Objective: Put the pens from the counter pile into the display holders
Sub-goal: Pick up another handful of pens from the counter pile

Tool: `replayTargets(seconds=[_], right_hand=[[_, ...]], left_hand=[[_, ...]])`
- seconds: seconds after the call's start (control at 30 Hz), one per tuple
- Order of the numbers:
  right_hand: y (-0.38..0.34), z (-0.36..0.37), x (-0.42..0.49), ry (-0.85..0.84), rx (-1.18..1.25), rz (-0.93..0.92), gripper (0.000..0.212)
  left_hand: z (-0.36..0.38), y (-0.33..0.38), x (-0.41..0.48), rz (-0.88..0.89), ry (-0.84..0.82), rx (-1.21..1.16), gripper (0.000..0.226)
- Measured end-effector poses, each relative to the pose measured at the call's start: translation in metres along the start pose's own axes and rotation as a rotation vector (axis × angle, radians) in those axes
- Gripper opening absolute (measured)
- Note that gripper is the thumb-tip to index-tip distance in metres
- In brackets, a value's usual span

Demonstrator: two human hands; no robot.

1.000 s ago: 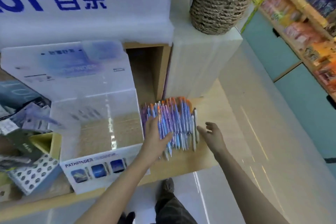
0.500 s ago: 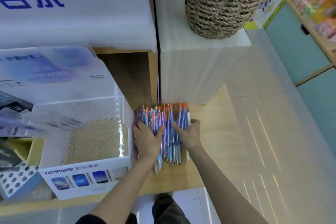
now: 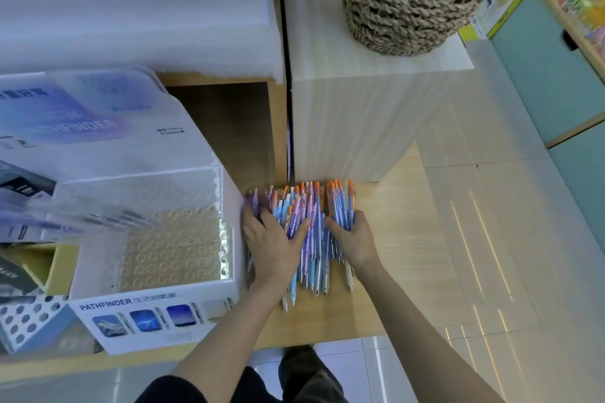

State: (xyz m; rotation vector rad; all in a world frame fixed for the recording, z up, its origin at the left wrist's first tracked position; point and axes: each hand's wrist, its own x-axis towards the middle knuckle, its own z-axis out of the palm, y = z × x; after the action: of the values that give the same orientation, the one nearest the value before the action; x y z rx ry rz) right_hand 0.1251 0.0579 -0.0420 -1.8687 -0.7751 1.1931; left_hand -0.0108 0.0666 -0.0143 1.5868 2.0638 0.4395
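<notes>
A pile of pens (image 3: 314, 206), with blue and purple barrels and orange caps, lies on the wooden counter (image 3: 402, 239) against the white block. My left hand (image 3: 271, 245) lies on the pile's left part, thumb spread across the barrels and fingers curled over the left edge. My right hand (image 3: 355, 240) cups the pile's right side, thumb on top and fingers wrapped round the outer pens. Directly left of the pile stands the clear PATHFINDER display holder (image 3: 170, 249), its hole grid showing no pens.
A woven basket (image 3: 415, 0) stands on the white block (image 3: 376, 114) behind the pens. More stationery boxes and a dotted holder (image 3: 26, 321) crowd the far left. The counter's front edge runs just below the pens, with floor to the right.
The view has tipped down and closer. My right hand moved left from the bare counter onto the pile's right side. Both hands now squeeze the pens together.
</notes>
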Motion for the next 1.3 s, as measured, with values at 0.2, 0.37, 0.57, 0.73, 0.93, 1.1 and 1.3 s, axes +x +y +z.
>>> replayTargets(seconds=[0.2,0.37,0.57,0.73,0.93,1.1,1.3], right_hand=[[0.007,0.006,-0.012,0.121,0.060,-0.030,0.017],[-0.001,0.006,-0.009,0.126,0.043,-0.059,0.020],[0.002,-0.011,0.001,0.044,-0.028,-0.013,0.023],[0.008,-0.023,0.002,0.004,0.017,0.016,0.015],[0.014,-0.037,-0.004,-0.003,0.020,0.001,0.016],[0.014,-0.043,-0.009,-0.020,0.016,-0.051,0.023],[0.018,-0.049,-0.013,0.056,0.070,-0.026,0.015]], left_hand=[[-0.002,0.003,0.012,-0.218,-0.063,-0.244,0.088],[-0.003,-0.001,0.009,-0.182,-0.021,-0.277,0.070],[-0.010,0.000,0.012,-0.137,-0.049,-0.284,0.060],[-0.016,0.003,0.009,-0.127,-0.088,-0.283,0.084],[-0.018,0.000,-0.006,-0.092,-0.123,-0.234,0.096],[-0.021,-0.001,-0.005,-0.103,-0.161,-0.166,0.087],[-0.019,-0.004,-0.014,0.028,-0.030,0.039,0.065]])
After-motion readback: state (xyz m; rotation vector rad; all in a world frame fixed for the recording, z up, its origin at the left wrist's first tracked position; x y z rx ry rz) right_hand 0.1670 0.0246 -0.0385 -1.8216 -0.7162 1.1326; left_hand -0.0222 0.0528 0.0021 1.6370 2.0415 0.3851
